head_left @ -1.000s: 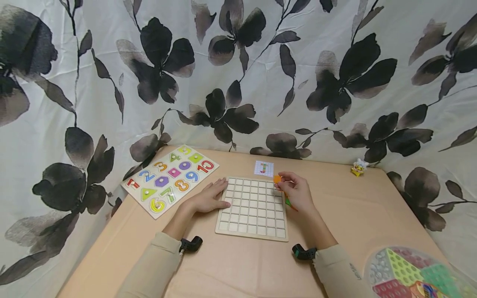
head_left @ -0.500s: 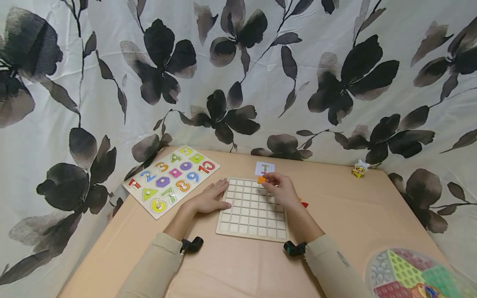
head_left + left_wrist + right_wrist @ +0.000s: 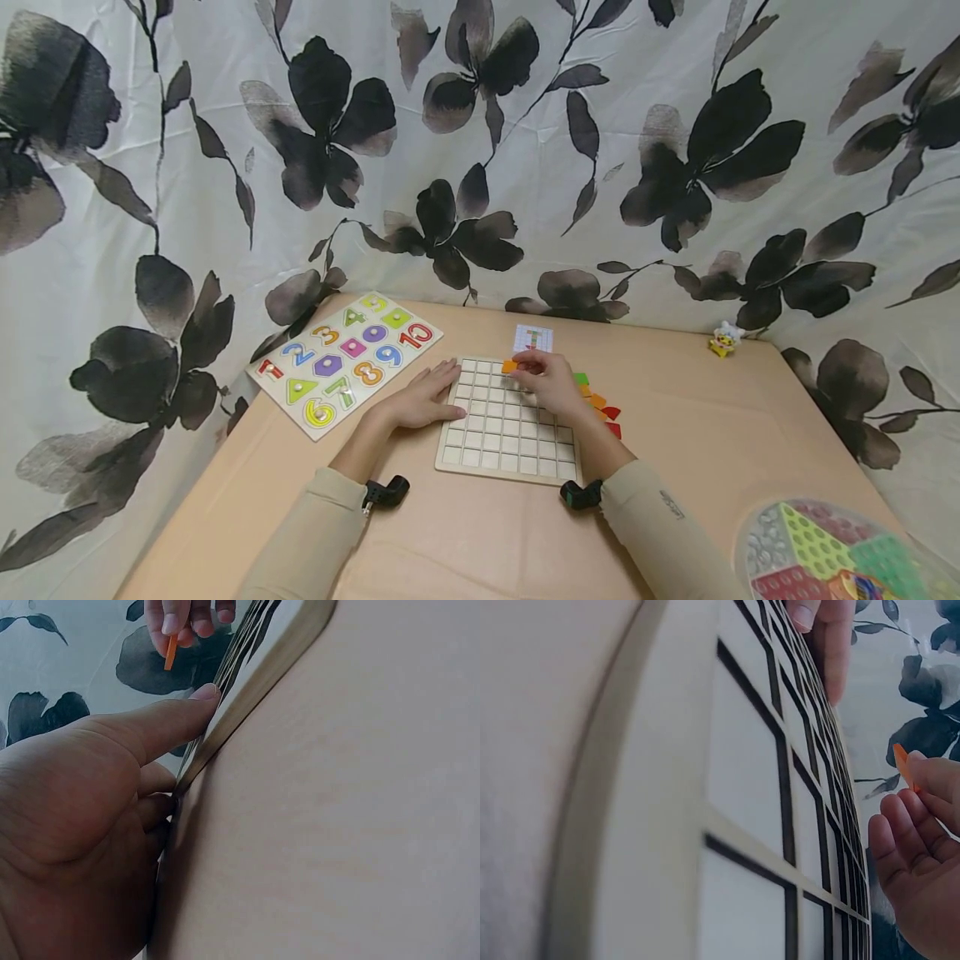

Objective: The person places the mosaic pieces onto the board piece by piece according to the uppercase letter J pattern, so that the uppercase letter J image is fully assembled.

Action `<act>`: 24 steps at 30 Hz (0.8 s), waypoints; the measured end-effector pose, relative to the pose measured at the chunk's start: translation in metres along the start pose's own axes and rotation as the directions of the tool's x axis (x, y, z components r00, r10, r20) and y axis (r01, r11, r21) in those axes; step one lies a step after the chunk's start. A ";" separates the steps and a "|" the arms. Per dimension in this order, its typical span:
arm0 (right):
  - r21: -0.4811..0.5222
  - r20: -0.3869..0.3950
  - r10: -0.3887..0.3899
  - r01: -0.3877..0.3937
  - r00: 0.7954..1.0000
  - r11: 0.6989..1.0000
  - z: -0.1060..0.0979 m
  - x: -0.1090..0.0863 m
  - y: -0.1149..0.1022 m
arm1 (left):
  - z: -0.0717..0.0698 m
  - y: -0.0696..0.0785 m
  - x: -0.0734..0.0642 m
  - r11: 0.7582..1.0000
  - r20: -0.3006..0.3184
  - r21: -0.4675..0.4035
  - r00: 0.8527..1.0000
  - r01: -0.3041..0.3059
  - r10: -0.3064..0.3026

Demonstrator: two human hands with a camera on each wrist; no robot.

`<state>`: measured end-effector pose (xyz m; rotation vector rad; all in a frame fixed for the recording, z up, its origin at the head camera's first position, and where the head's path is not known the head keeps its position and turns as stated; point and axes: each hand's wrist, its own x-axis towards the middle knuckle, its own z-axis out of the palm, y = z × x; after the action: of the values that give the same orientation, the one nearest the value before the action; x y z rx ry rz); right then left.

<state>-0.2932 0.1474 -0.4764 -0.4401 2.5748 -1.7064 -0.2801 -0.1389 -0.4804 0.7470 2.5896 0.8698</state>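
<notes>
While a flowered curtain (image 3: 555,175) hangs behind the counter (image 3: 465,542), a clear tub (image 3: 926,554) of coloured things sits by the counter's right edge, toward the near corner. Slantwise at the far left corner lies the number board (image 3: 279,395). To its right the grid (image 3: 480,421) lies flat. The left hand (image 3: 420,397) rests at the grid's left edge, fingers stretched out and spread, with its thumb (image 3: 172,724) touching the rim. Over the far edge is the right hand (image 3: 552,387), two fingers pinched together on a tile, the others loosely bent. Just beyond that edge lies a printed card (image 3: 523,336); a toy (image 3: 723,339) stands at the counter's far right corner. Beside the grid's right edge are loose tiles (image 3: 597,401), green, orange and red, near the right forearm (image 3: 603,442). The pinched orange tile (image 3: 509,367) is above the grid, near the middle of its far edge; both wrist views show it clear of the surface.
</notes>
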 end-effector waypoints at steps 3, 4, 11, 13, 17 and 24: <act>-0.016 0.015 0.014 -0.014 1.000 1.000 0.003 0.000 -0.001 | 0.000 0.000 0.000 1.000 -0.003 0.002 1.000 0.001 -0.001; -0.024 0.019 0.015 -0.015 1.000 1.000 0.004 0.001 -0.001 | 0.000 0.000 0.000 1.000 -0.003 0.004 1.000 0.001 -0.001; -0.069 0.035 0.016 -0.013 0.999 0.998 0.010 0.003 0.006 | 0.001 -0.001 0.001 1.000 -0.002 0.003 1.000 0.002 -0.002; -0.084 0.034 0.010 -0.007 0.999 0.996 0.012 0.003 0.006 | 0.001 -0.001 0.001 1.000 -0.003 0.004 1.000 -0.001 0.001; -0.120 0.029 0.000 0.004 1.000 0.993 0.014 0.003 0.006 | 0.002 -0.002 0.001 1.000 -0.003 0.006 1.000 -0.001 0.001; -0.149 0.027 -0.010 0.013 1.000 0.989 0.019 0.005 0.007 | 0.003 -0.003 0.002 1.000 -0.004 0.011 1.000 0.007 -0.007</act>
<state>-0.2959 0.1321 -0.4896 -0.4794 2.6968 -1.5065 -0.2812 -0.1385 -0.4841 0.7399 2.6011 0.8567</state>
